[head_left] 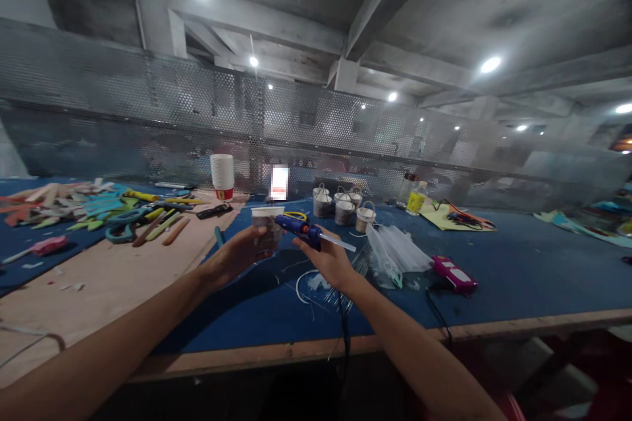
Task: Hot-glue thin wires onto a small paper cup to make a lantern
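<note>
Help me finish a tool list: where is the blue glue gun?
In the head view, the blue glue gun is near the middle, in the right hand, its tip beside the white-rimmed cup in the left hand.

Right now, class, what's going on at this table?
A person's left hand holds a cup, while the right hand holds a blue glue gun close to it; whether the two touch is unclear. Beyond them, small handled buckets stand on the blue tabletop, with stacked paper cups farther left.
</note>
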Demonstrator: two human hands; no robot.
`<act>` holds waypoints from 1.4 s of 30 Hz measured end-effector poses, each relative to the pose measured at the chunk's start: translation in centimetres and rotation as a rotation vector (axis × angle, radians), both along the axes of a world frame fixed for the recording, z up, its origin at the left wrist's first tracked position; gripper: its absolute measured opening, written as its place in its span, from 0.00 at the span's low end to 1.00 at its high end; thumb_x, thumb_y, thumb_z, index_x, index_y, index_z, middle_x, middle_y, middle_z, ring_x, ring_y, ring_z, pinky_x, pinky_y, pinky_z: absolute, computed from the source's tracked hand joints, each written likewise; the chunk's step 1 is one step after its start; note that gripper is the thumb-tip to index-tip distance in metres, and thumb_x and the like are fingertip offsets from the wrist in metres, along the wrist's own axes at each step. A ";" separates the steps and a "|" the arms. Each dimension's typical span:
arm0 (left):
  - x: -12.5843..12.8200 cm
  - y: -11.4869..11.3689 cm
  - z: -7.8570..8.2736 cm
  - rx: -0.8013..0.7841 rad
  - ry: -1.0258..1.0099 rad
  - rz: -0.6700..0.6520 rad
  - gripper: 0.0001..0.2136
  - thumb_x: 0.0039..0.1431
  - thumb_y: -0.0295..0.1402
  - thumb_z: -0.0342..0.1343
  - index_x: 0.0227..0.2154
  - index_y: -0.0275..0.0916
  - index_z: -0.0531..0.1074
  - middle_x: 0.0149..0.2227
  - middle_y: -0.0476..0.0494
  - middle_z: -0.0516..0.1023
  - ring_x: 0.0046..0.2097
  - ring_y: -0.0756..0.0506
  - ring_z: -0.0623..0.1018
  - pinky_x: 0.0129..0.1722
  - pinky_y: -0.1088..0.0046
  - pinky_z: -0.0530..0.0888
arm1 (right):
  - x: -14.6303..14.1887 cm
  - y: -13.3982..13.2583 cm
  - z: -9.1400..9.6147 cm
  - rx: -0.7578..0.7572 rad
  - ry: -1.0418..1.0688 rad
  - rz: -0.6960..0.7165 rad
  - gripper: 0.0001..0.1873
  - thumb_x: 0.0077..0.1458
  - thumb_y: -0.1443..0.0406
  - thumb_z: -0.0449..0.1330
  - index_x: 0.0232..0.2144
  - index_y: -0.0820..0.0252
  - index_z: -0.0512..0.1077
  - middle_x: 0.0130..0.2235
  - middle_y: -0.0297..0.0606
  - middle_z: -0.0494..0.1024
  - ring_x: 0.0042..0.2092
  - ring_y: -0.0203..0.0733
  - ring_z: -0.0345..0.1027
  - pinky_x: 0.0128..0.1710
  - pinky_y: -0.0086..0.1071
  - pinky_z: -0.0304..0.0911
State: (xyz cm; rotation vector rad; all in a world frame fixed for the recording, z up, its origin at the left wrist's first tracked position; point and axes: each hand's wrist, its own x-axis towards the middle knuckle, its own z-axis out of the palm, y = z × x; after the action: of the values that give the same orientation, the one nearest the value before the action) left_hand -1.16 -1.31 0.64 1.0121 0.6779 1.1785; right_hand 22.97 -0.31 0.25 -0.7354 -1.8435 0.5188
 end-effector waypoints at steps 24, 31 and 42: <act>-0.5 0.6 -0.5 -0.008 -0.022 -0.016 0.13 0.63 0.34 0.63 0.49 0.40 0.80 0.45 0.41 0.87 0.44 0.40 0.83 0.47 0.64 0.76 | 0.2 0.6 -0.5 0.043 -0.036 -0.082 0.19 0.61 0.48 0.63 0.41 0.56 0.77 0.39 0.38 0.80 0.41 0.47 0.74 0.45 0.36 0.70; -0.3 0.3 -0.2 -0.012 -0.029 -0.040 0.14 0.61 0.35 0.65 0.49 0.41 0.80 0.43 0.42 0.86 0.43 0.43 0.83 0.46 0.67 0.77 | 0.3 0.4 -0.3 0.036 -0.040 -0.091 0.18 0.62 0.48 0.63 0.41 0.56 0.77 0.39 0.39 0.80 0.41 0.47 0.74 0.45 0.36 0.70; -0.1 0.0 0.3 -0.025 -0.011 -0.020 0.14 0.62 0.35 0.63 0.51 0.39 0.79 0.47 0.39 0.86 0.42 0.43 0.82 0.45 0.67 0.76 | 0.5 0.8 -0.6 0.045 -0.040 -0.090 0.19 0.63 0.49 0.62 0.46 0.57 0.77 0.43 0.40 0.82 0.45 0.47 0.75 0.47 0.36 0.71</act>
State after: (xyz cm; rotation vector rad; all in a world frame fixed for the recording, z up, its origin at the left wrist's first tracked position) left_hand -1.27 -1.27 0.93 0.9883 0.6708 1.1543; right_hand 23.43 0.50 -0.35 -0.7999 -1.8442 0.4061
